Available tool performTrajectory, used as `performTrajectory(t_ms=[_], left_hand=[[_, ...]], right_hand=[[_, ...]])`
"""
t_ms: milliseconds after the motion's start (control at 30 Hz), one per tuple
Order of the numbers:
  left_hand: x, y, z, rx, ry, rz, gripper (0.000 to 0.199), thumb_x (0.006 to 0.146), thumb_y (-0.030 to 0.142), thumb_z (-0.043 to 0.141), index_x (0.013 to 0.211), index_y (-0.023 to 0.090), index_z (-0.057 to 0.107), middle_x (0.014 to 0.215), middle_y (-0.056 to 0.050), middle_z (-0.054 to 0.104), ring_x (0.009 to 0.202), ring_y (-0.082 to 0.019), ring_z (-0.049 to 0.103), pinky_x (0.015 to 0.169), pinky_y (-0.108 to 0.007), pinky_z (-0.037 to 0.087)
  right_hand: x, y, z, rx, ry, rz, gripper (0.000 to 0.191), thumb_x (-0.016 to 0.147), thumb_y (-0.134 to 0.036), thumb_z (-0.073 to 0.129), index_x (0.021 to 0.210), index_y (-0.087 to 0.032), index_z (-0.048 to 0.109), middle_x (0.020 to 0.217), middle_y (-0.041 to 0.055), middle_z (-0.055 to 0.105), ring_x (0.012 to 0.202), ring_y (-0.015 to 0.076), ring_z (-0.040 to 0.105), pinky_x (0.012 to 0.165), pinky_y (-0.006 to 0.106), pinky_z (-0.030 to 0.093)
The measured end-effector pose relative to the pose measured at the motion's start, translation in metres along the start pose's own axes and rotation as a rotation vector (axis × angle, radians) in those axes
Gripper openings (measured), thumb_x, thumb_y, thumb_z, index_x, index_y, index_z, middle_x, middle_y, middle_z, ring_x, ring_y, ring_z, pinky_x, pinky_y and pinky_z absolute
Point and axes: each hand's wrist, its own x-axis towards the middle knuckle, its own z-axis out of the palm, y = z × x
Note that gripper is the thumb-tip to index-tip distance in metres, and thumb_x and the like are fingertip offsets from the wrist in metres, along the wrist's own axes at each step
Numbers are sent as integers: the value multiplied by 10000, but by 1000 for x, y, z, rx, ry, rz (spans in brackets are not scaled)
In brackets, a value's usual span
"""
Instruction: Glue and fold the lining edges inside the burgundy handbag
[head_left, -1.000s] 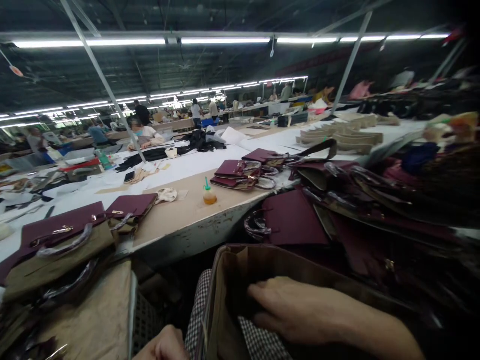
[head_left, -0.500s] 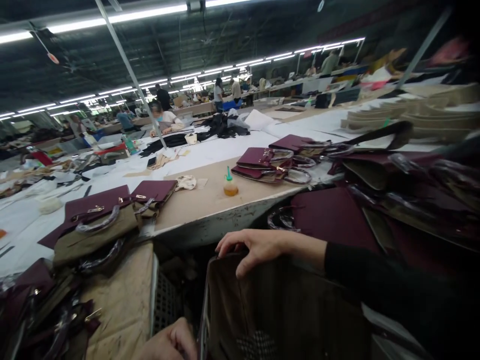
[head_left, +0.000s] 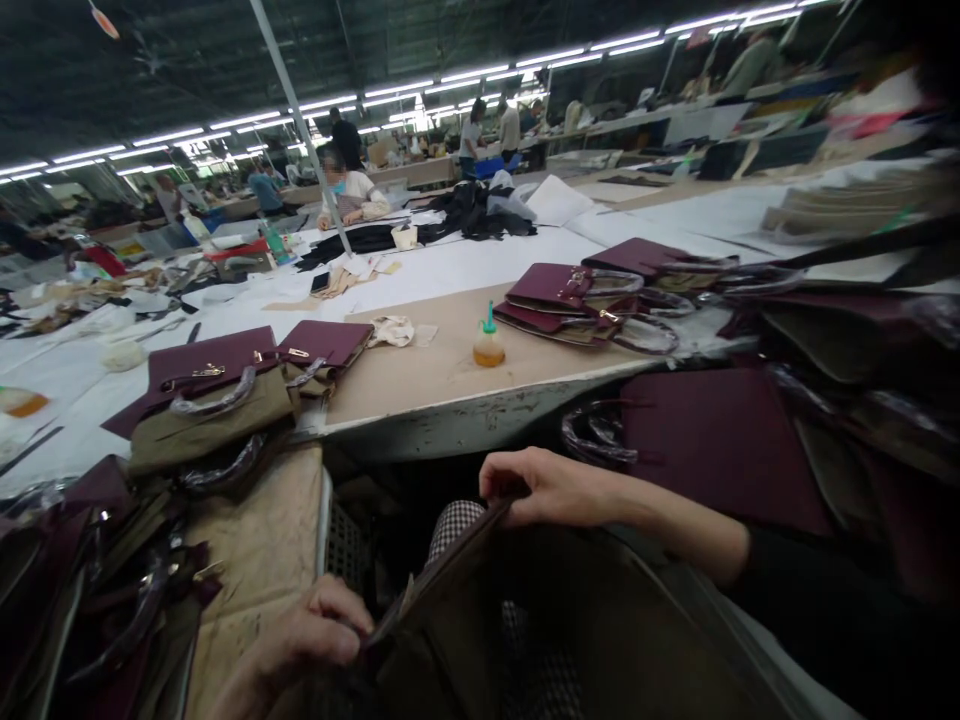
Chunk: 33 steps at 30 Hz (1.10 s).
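Observation:
A dark brown bag (head_left: 450, 600) with an open top lies across my lap, over checkered cloth. My right hand (head_left: 544, 487) pinches its upper edge near the middle of the view. Lower left, my left hand (head_left: 322, 625) has its fingers closed at the bag's left corner. Beyond the hands, a small bottle of amber liquid (head_left: 489, 345) with a green nozzle stands on the brown sheet (head_left: 405, 385) of the table.
Maroon bags with wrapped handles (head_left: 214, 365) lie at the left, and more maroon bags (head_left: 555, 287) lie at the right. A large maroon panel (head_left: 712, 440) is beside my right arm. People sit and stand far back.
The bag's edge has tilted, and more checkered cloth shows beside it. My left hand has come further into view, and my right hand has moved slightly right. The view has shifted.

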Motion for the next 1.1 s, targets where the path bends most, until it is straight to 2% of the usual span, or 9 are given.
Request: performTrajectory(t_ms=[133, 200, 267, 367, 433, 567, 667, 767, 1100], left_hand=[[1, 0, 4, -13, 10, -82, 209, 639, 311, 703, 739, 132, 743, 562, 16, 513, 544, -99, 409, 544, -228, 278], [-5, 11, 12, 180, -32, 10, 203, 727, 322, 688, 803, 144, 750, 675, 5, 568, 649, -119, 480, 618, -232, 345], [-16, 25, 21, 353, -51, 137, 225, 810, 345, 657, 936, 181, 745, 873, -15, 636, 851, -162, 559, 777, -250, 414], [-34, 37, 35, 316, 52, 219, 380, 854, 373, 640, 1213, 248, 630, 1200, -44, 636, 1159, -224, 546, 1022, -327, 408], [-43, 40, 46, 189, 145, 212, 418, 875, 399, 620, 1267, 259, 574, 1299, -58, 602, 1236, -237, 518, 1052, -350, 417], [-46, 50, 73, 171, 199, 245, 292, 908, 431, 574, 1138, 253, 605, 1220, -44, 623, 1157, -216, 554, 923, -293, 475], [-43, 63, 94, 334, 237, 316, 181, 912, 398, 576, 953, 225, 608, 1162, -21, 622, 1052, -175, 572, 906, -270, 435], [-41, 71, 109, 497, 329, 361, 199, 910, 374, 574, 811, 201, 580, 1105, -12, 636, 991, -159, 573, 880, -266, 411], [-42, 68, 119, 441, 434, 299, 283, 872, 426, 592, 740, 178, 624, 982, -29, 685, 809, -155, 588, 702, -255, 423]], right_hand=[[-21, -3, 3, -116, 141, 46, 165, 836, -176, 657, 996, -201, 627, 897, -26, 651, 826, 152, 587, 732, 253, 422], [-21, 0, 4, -99, 156, 28, 172, 860, -200, 645, 1030, -207, 623, 948, -20, 656, 878, 161, 592, 780, 260, 422], [-18, 3, 4, -85, 128, 8, 192, 874, -251, 651, 1061, -213, 628, 991, -9, 658, 922, 177, 592, 814, 274, 420], [-12, 6, 5, -51, 109, -23, 188, 894, -298, 636, 1062, -215, 639, 1021, 2, 659, 964, 195, 587, 856, 291, 415], [-11, 7, 7, -17, 110, -47, 168, 904, -299, 622, 1051, -220, 641, 1039, -5, 659, 989, 194, 583, 885, 292, 410], [-10, 5, 13, 30, 96, -95, 146, 917, -298, 601, 1031, -219, 648, 1034, -10, 660, 984, 192, 586, 898, 296, 411], [-12, 1, 16, 68, 94, -154, 143, 919, -278, 602, 1037, -214, 651, 1046, -10, 658, 994, 186, 588, 913, 290, 413], [-15, -2, 17, 70, 83, -182, 112, 918, -248, 608, 1012, -206, 653, 1031, -11, 656, 983, 177, 589, 901, 279, 417], [-23, -11, 20, -36, 32, -248, 142, 918, -222, 633, 1059, -226, 644, 1049, -14, 638, 986, 168, 578, 887, 272, 427]])
